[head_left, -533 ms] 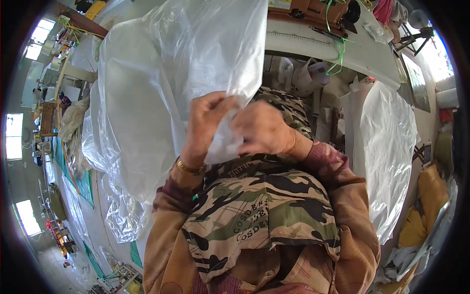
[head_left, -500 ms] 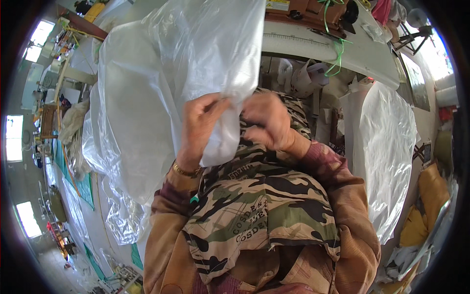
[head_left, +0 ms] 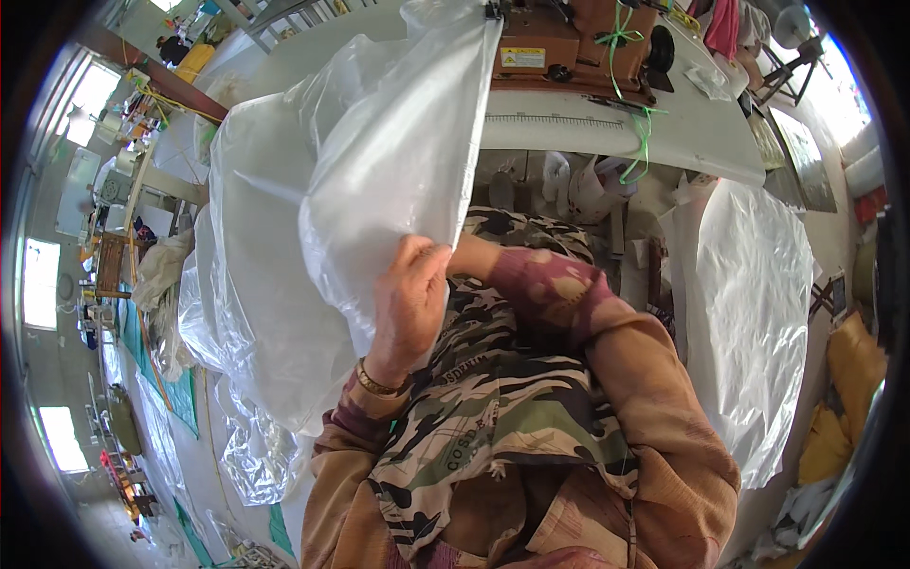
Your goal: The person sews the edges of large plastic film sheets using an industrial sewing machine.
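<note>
A large translucent white plastic sheet (head_left: 389, 161) hangs over my lap and the table on the left. Its straight right edge runs up to the brown sewing machine (head_left: 569, 43). My left hand (head_left: 406, 303) is closed in a pinch on this edge, thumb and fingertips together. My right hand (head_left: 472, 257) reaches across to the left, just beyond the left fingertips. Only its wrist and back show; the fingers are hidden behind the sheet and the left hand, so their grip is out of sight.
A ruler strip (head_left: 559, 120) lies along the machine table's near edge. Green ribbon (head_left: 645, 142) dangles from the machine. Another white plastic piece (head_left: 744, 332) hangs at the right. Crumpled clear plastic (head_left: 256, 446) lies at the lower left. A camouflage apron (head_left: 540, 398) covers my lap.
My right hand has moved left, from beside the sheet's edge to behind it. My left hand has shifted slightly down and right. The sheet's edge now hangs straighter.
</note>
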A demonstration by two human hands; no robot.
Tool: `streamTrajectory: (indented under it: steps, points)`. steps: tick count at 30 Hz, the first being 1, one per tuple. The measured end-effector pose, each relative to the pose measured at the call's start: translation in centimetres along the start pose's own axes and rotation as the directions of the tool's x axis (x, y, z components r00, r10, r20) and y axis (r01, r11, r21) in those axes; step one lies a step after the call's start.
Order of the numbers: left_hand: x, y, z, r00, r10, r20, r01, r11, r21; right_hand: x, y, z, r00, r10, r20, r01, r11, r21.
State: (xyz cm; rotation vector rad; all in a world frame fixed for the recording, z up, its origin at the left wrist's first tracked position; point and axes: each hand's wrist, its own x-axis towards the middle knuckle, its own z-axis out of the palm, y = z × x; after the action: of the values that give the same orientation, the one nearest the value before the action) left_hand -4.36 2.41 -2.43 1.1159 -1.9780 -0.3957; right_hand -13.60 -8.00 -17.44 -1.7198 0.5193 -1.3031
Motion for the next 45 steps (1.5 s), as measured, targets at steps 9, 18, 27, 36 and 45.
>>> streamTrajectory:
  steps: [9,18,27,36,45]
  points:
    - [-1.8,-1.8,3.2,0.997,-0.082,0.009,0.081,0.996,0.027,1.5,-6.5,-7.9,0.817,0.469,-0.335,-0.253,0.815,0.522]
    - [-2.9,-1.0,4.3,0.998,-0.060,-0.019,0.060,0.998,0.028,4.1,-5.4,-9.7,0.878,0.417,-0.236,-0.359,0.899,0.252]
    - [-3.4,-1.5,3.9,0.997,-0.020,0.074,0.017,0.999,0.036,5.8,-5.6,-10.0,0.872,0.424,-0.243,-0.358,0.893,0.273]
    - [-2.4,-3.6,6.7,0.987,0.051,0.149,-0.071,0.989,0.133,8.1,-3.5,-13.1,0.725,0.479,-0.495,-0.453,0.873,0.181]
    - [2.1,-4.4,9.3,0.973,0.116,0.198,-0.149,0.976,0.159,10.0,-2.7,-16.4,0.830,0.277,-0.484,-0.246,0.961,0.128]
